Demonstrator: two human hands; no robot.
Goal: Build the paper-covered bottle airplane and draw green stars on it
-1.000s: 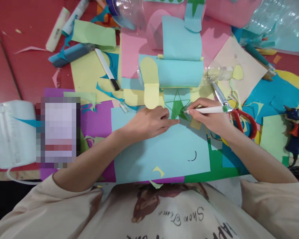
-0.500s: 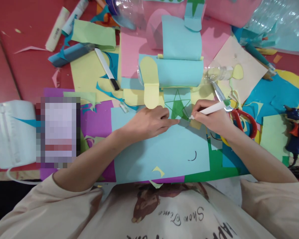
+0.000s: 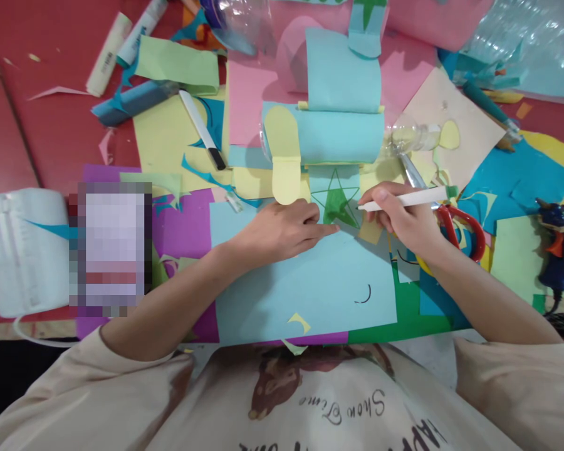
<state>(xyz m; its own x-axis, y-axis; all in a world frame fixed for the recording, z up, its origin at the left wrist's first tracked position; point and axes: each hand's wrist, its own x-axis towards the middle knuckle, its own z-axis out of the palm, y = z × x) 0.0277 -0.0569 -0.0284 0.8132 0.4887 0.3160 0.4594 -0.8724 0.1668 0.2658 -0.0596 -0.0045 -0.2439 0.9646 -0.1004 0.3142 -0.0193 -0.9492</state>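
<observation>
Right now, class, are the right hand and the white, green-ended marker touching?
Touching: the head view shows the right hand gripping the white marker, whose barrel is pinched in its grasp.

The right hand (image 3: 403, 216) grips a white marker (image 3: 417, 198), tip beside a partly filled green star (image 3: 337, 203). The left hand (image 3: 286, 232) rests on a light-blue sheet (image 3: 305, 285).

a white marker (image 3: 419, 197) with a green end is held aslant, its tip just right of a green star (image 3: 336, 205). the star, drawn on a pale blue paper flap (image 3: 349, 175), has a filled middle and lower points; its top and side points are only outlined.
</observation>
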